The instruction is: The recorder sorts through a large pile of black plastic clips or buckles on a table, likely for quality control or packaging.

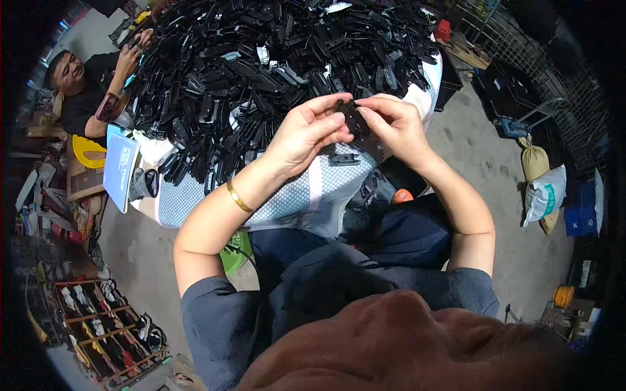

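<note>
A small black plastic part (354, 122) is held up between my two hands over the near edge of the table. My left hand (301, 133) pinches it from the left with thumb and fingers. From the other side my right hand (396, 127) grips it with thumb and forefinger. The fingers partly cover the part, so its exact shape is hard to make out. Just below it, one similar black piece (343, 159) lies flat on the dotted pale cover (280, 207). Beyond my hands spreads a large heap of black plastic parts (241, 81).
A blue flat box or book (122, 171) stands at the table's left edge. Across the left corner a co-worker (98, 88) handles things at the heap. An orange round object (402, 195) shows beside my lap. Sacks (545, 192) rest on the floor at right.
</note>
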Demonstrator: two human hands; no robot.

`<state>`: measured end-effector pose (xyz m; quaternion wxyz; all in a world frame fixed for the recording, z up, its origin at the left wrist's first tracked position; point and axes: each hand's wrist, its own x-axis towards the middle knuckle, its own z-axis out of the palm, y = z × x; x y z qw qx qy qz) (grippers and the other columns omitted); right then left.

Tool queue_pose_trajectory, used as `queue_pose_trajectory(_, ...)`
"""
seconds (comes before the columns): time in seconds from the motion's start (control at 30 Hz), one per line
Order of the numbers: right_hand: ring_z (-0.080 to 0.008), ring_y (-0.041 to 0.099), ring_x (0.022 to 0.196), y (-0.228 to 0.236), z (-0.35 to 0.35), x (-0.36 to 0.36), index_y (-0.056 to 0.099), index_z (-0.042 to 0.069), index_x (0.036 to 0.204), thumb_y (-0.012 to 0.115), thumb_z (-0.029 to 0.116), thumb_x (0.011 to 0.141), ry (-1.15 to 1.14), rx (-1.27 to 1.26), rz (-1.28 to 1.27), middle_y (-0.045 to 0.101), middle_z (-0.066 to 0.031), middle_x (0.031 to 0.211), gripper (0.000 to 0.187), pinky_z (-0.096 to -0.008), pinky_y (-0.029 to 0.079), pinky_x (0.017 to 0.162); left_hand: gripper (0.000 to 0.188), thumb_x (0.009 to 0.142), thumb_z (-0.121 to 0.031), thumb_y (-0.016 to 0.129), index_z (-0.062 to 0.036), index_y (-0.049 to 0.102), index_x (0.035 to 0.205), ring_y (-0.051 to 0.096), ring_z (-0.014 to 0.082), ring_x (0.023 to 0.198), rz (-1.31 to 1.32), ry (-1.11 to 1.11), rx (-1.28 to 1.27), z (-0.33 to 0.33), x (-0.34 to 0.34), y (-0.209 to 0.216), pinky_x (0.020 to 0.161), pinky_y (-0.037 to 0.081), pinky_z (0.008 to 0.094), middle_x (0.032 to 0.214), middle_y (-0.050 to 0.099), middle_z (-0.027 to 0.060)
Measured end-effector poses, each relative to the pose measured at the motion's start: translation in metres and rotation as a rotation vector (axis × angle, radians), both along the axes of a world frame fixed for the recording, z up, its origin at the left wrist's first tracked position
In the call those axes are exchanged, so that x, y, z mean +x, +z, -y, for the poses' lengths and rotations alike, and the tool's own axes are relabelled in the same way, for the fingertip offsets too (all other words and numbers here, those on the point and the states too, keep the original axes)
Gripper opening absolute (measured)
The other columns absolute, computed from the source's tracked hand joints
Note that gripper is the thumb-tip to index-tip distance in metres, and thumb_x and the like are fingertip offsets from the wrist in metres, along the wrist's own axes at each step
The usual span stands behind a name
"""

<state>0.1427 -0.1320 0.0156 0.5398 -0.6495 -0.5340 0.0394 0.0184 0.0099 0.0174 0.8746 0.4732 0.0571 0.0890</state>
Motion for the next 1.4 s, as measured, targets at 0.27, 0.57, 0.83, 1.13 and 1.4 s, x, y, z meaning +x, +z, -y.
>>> queue_pose_trajectory(0.27,-0.0184,0.060,0.071,0.001,-0.004,-0.008,0.063,-0.005,0.091,0.061,-0.001,0.078,0.003,0.133,0.150,0.063,-0.0123,0.081,0.014,-0.0264,0.047,0.061,0.029,0.081,-0.003,0.062,0.0017,0.060,0.109,0.059,0.0103,0.075,0.026,0.199,0.408,-0.001,-0.002,-0.004,0.068,0.049,0.0218,0.082,0.062,0.0039)
queue_pose_trajectory(0.57,-0.0191,0.061,0.067,0.008,-0.003,-0.004,0.064,-0.002,0.090,0.062,-0.001,0.077,-0.010,0.178,0.286,0.062,-0.0116,0.079,0.013,-0.0261,0.047,0.058,0.031,0.084,-0.004,0.058,0.0035,0.057,0.114,0.058,0.0083,0.078,0.035,0.162,0.550,0.004,-0.005,0.000,0.073,0.048,0.0215,0.091,0.064,0.0056)
queue_pose_trajectory(0.83,-0.0179,0.060,0.067,0.007,0.001,-0.011,0.063,-0.003,0.090,0.062,-0.002,0.077,-0.050,0.108,0.339,0.061,-0.0114,0.081,0.014,-0.0249,0.047,0.056,0.031,0.086,-0.005,0.056,0.0047,0.054,0.116,0.059,0.0112,0.081,0.000,0.135,0.453,0.001,-0.004,-0.002,0.076,0.049,0.0234,0.103,0.062,0.0089)
queue_pose_trajectory(1.13,-0.0105,0.055,0.073,0.001,-0.006,-0.009,0.055,0.000,0.100,0.067,0.017,0.079,0.018,-0.063,0.013,0.058,-0.0054,0.087,0.029,-0.0233,0.046,0.059,0.032,0.087,-0.009,0.056,0.0031,0.053,0.116,0.058,0.0124,0.092,-0.013,0.151,0.147,-0.006,-0.003,0.003,0.084,0.045,0.0252,0.103,0.062,0.0089)
queue_pose_trajectory(1.4,-0.0087,0.054,0.061,0.002,0.001,-0.017,0.062,-0.002,0.085,0.064,0.015,0.082,0.162,-0.192,-0.111,0.059,-0.0043,0.068,0.018,-0.0235,0.042,0.054,0.028,0.087,-0.010,0.056,0.0031,0.056,0.112,0.059,0.0187,0.095,0.095,0.040,0.310,-0.009,-0.004,0.009,0.088,0.046,0.0305,0.105,0.062,0.0135)
